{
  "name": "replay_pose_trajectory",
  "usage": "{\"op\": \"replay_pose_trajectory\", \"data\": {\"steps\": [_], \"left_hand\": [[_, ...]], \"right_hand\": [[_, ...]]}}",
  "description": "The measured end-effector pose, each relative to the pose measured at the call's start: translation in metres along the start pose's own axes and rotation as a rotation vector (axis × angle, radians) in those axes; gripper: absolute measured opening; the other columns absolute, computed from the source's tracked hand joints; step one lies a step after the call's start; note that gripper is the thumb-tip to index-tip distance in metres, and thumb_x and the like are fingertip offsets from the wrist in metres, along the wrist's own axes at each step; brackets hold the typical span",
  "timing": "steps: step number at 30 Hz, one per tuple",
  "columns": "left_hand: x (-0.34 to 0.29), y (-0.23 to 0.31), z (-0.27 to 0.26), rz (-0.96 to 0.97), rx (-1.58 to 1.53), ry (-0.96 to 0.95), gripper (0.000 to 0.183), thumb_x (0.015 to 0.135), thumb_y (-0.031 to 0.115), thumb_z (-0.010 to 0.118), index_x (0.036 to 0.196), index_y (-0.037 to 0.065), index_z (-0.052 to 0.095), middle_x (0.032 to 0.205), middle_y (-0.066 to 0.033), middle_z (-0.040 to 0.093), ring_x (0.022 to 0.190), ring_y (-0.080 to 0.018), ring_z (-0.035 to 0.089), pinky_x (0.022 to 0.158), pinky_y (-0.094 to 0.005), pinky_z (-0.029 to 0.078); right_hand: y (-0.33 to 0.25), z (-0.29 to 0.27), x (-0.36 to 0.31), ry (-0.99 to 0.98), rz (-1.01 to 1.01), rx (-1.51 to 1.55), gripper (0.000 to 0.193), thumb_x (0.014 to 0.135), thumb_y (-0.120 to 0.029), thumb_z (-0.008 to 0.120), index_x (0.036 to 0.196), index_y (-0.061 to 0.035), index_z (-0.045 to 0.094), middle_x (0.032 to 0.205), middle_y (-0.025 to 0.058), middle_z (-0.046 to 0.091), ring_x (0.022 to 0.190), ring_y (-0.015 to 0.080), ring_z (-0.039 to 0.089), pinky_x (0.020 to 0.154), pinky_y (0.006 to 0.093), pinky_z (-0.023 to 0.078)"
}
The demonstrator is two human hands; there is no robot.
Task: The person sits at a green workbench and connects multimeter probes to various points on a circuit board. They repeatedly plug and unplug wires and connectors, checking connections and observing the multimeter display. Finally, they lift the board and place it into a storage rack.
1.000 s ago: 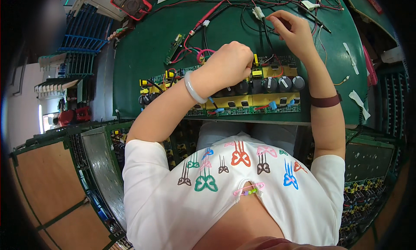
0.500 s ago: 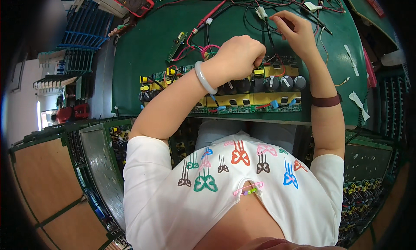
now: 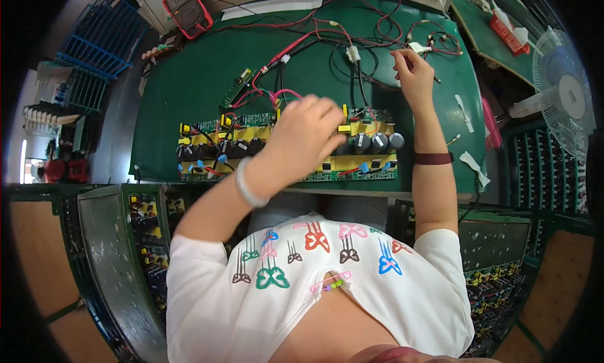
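A long circuit board (image 3: pixel 251 170) with round black capacitors, yellow parts and blue-tipped wires lies along the near side of the green table. My left hand (image 3: pixel 306 136) is over its middle, hiding part of it; the fingers look slightly blurred, loosely bent and apart, with nothing visible in them. Beyond the board's right end, my right hand (image 3: pixel 415 77) is raised near the tangled leads, thumb and fingers drawn together. Whatever they may hold is too small to make out. A small green circuit board (image 3: pixel 237 88) on pink and red wires lies behind the long one. A white connector (image 3: pixel 353 53) joins black cables.
A red multimeter (image 3: pixel 188 12) stands at the far left, and a red probe (image 3: pixel 290 46) lies among the cables. White strips (image 3: pixel 475 168) lie at the right edge. A fan (image 3: pixel 566 95) stands to the right; racks of boards (image 3: pixel 148 237) flank me below the table.
My left hand has drawn back toward me from the far edge of the long board, its fingers loosening. The right hand stays raised near the leads. The whole view has shifted.
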State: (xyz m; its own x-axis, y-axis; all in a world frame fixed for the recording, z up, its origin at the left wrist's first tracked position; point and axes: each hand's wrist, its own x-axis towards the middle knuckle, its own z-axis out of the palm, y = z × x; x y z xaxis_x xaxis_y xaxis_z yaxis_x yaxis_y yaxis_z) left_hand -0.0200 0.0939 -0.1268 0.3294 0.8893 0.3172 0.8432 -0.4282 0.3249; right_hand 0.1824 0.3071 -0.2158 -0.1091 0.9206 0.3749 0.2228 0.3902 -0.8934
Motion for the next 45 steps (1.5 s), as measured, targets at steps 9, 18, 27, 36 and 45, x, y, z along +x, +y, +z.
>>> {"op": "replay_pose_trajectory", "data": {"steps": [9, 18, 27, 36, 45], "left_hand": [[-0.097, 0.016, 0.032, 0.105, -0.130, 0.227, 0.037, 0.076, 0.000, 0.071, 0.112, 0.010, 0.066, 0.123, -0.0098, 0.061, 0.112, -0.0302, 0.059, 0.099, -0.0494, 0.045], [-0.137, 0.007, 0.035, 0.110, -0.193, 0.438, 0.031, 0.070, -0.006, 0.071, 0.098, 0.009, 0.070, 0.106, -0.0082, 0.064, 0.095, -0.0283, 0.060, 0.084, -0.0426, 0.050], [-0.149, -0.001, 0.034, 0.094, -0.252, 0.436, 0.030, 0.069, -0.008, 0.073, 0.095, 0.008, 0.069, 0.100, -0.0082, 0.064, 0.086, -0.0274, 0.061, 0.075, -0.0391, 0.052], [-0.155, 0.000, 0.035, 0.104, -0.253, 0.451, 0.032, 0.067, -0.008, 0.073, 0.094, 0.008, 0.070, 0.099, -0.0080, 0.064, 0.085, -0.0268, 0.063, 0.074, -0.0383, 0.052], [-0.115, 0.016, 0.042, 0.385, -0.455, 0.289, 0.030, 0.069, -0.002, 0.071, 0.098, 0.005, 0.069, 0.102, -0.0113, 0.066, 0.083, -0.0272, 0.065, 0.068, -0.0370, 0.054]], "right_hand": [[0.005, -0.027, 0.049, 0.172, 0.008, -0.659, 0.021, 0.093, -0.027, 0.062, 0.100, -0.0115, 0.074, 0.088, 0.0131, 0.074, 0.083, 0.0318, 0.071, 0.076, 0.0404, 0.054], [0.029, -0.034, 0.092, -0.351, 0.058, -1.153, 0.031, 0.098, -0.048, 0.048, 0.124, -0.0346, 0.058, 0.111, 0.0162, 0.069, 0.108, 0.0379, 0.065, 0.085, 0.0538, 0.052], [0.025, -0.027, 0.077, -0.332, -0.187, -1.278, 0.021, 0.100, -0.037, 0.051, 0.115, -0.0229, 0.054, 0.096, 0.0197, 0.068, 0.089, 0.0395, 0.069, 0.071, 0.0509, 0.054], [0.017, -0.040, 0.063, -0.359, -0.135, -1.143, 0.035, 0.095, -0.035, 0.062, 0.124, -0.0205, 0.049, 0.106, 0.0191, 0.068, 0.101, 0.0389, 0.067, 0.078, 0.0503, 0.054], [-0.029, -0.106, 0.035, -0.772, -0.087, -1.181, 0.028, 0.089, -0.019, 0.057, 0.100, 0.0062, 0.062, 0.099, 0.0262, 0.068, 0.097, 0.0428, 0.065, 0.083, 0.0495, 0.051]]}}
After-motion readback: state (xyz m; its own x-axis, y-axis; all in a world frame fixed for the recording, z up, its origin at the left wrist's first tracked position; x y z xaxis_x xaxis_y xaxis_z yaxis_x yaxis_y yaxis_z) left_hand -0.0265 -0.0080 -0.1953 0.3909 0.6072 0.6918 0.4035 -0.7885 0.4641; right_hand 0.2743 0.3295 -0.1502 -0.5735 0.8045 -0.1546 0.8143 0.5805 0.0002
